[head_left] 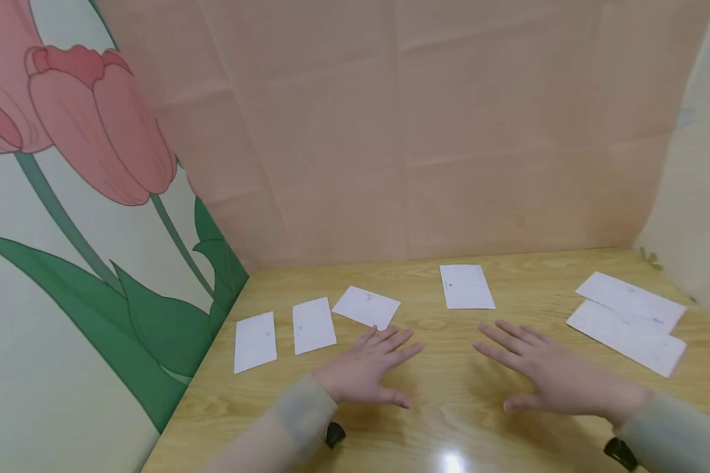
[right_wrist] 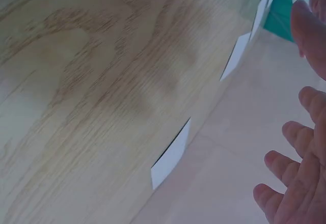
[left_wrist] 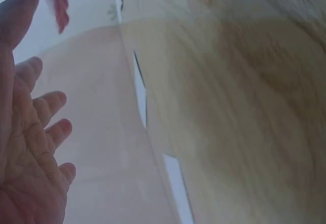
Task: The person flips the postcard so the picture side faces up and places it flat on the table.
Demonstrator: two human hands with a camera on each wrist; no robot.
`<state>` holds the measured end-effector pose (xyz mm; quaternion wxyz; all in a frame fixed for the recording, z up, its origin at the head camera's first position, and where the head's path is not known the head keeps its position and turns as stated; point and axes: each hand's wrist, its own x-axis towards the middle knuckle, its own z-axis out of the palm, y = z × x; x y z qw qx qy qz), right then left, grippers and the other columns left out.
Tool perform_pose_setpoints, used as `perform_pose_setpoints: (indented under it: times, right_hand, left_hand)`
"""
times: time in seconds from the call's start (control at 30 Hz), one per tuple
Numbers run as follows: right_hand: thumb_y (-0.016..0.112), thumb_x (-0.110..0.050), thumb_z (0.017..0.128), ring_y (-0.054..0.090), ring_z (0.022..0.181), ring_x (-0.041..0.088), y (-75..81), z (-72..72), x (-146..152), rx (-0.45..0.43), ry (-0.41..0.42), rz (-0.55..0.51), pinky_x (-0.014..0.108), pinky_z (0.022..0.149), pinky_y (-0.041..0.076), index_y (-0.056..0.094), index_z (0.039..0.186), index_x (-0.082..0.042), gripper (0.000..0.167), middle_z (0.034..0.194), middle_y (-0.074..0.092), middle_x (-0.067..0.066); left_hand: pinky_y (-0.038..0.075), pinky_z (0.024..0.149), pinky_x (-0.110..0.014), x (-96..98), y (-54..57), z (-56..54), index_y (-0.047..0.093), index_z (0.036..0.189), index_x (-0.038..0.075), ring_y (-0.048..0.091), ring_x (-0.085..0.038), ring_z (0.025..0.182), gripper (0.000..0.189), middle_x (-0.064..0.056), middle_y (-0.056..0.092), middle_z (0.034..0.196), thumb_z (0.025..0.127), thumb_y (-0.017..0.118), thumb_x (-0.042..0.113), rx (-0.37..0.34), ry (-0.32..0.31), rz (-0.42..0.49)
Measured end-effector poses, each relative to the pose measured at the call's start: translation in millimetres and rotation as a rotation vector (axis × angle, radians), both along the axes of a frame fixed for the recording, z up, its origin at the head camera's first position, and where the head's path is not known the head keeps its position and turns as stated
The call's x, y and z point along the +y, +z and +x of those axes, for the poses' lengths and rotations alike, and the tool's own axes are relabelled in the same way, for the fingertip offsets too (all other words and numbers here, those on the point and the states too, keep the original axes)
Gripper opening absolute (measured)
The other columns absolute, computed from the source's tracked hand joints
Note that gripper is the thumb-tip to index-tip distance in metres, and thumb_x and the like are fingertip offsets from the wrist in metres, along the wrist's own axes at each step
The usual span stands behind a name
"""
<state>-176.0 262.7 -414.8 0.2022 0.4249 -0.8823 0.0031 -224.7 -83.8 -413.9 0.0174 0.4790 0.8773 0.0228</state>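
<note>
My left hand [head_left: 368, 369] hovers over the wooden table with its fingers spread, holding nothing. Just beyond its fingertips lies a tilted white card [head_left: 367, 307]. Two more white cards, one upright in the view [head_left: 313, 326] and one at the far left [head_left: 256, 342], lie beside it. My right hand [head_left: 553, 374] also hangs above the table, palm down, fingers spread and holding nothing. Past its fingers a white card [head_left: 467, 287] rests near the back edge. In both wrist views the palms [left_wrist: 30, 147] and fingers [right_wrist: 290, 168] show nothing in them.
At the right, two white envelope-like papers [head_left: 630, 302] overlap on the wooden table [head_left: 438, 420]. A pinkish-brown sheet [head_left: 449, 131] covers the back wall. A wall with painted tulips [head_left: 100, 125] borders the left side, and a pale wall [head_left: 704, 184] the right.
</note>
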Motion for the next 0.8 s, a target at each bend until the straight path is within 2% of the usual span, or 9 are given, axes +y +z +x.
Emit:
perform_pose_setpoints:
  times: [0.03,0.13,0.2,0.27,0.5,0.8]
  right_hand:
    - [0.072,-0.061,0.07,0.016,0.145,0.027,-1.5,-1.6,1.8,-0.013,-0.021,-0.004,0.022,0.113,-0.007,0.036,0.149,-0.019,0.097,0.156,0.027,0.004]
    - [0.074,-0.058,0.072,0.034,0.136,0.035,-5.4,-6.0,6.6,-0.064,-0.087,-0.012,0.039,0.116,0.015,0.033,0.151,-0.023,0.095,0.155,0.03,0.002]
    - [0.075,-0.055,0.074,0.04,0.13,0.038,-7.7,-8.8,9.7,-0.102,-0.121,-0.024,0.05,0.108,0.031,0.031,0.151,-0.025,0.094,0.154,0.032,0.002]
    - [0.075,-0.053,0.075,0.041,0.129,0.04,-9.8,-10.8,12.7,-0.143,-0.144,-0.043,0.057,0.094,0.041,0.031,0.152,-0.025,0.093,0.153,0.034,0.003]
    - [0.075,-0.046,0.08,0.042,0.126,0.045,-16.3,-22.3,22.8,-0.235,-0.211,-0.089,0.064,0.094,0.038,0.037,0.149,-0.017,0.084,0.148,0.04,0.016]
    - [0.073,-0.04,0.084,0.043,0.125,0.047,-23.8,-50.7,28.9,-0.334,-0.315,-0.132,0.062,0.095,0.039,0.038,0.147,-0.006,0.079,0.146,0.039,0.024]
  left_hand:
    - [0.006,0.116,-0.048,3.3,-2.2,-1.3,0.0,0.154,0.036,-0.001,-0.016,0.146,0.091,0.005,0.001,0.161,0.085,0.05,0.07,-0.008,0.007,0.01]
    - [0.008,0.116,-0.046,13.4,-7.4,-4.6,0.001,0.154,0.034,0.002,-0.017,0.147,0.089,0.004,0.005,0.161,0.087,0.048,0.069,-0.046,0.035,0.048]
    - [0.009,0.117,-0.044,20.1,-9.1,-6.2,0.002,0.154,0.034,0.004,-0.017,0.147,0.088,0.004,0.007,0.161,0.088,0.048,0.067,-0.077,0.055,0.07]
    - [0.009,0.117,-0.043,26.5,-11.1,-7.8,0.004,0.155,0.032,0.006,-0.018,0.146,0.087,0.003,0.009,0.161,0.089,0.049,0.065,-0.101,0.068,0.091]
    - [0.007,0.117,-0.038,45.7,-17.8,-16.9,0.013,0.156,0.022,0.012,-0.016,0.146,0.083,0.002,0.01,0.16,0.092,0.052,0.058,-0.169,0.107,0.155]
    - [0.017,0.116,-0.041,63.5,-27.0,-35.3,0.022,0.154,0.021,0.021,-0.021,0.144,0.074,-0.001,0.018,0.159,0.095,0.053,0.052,-0.24,0.194,0.206]
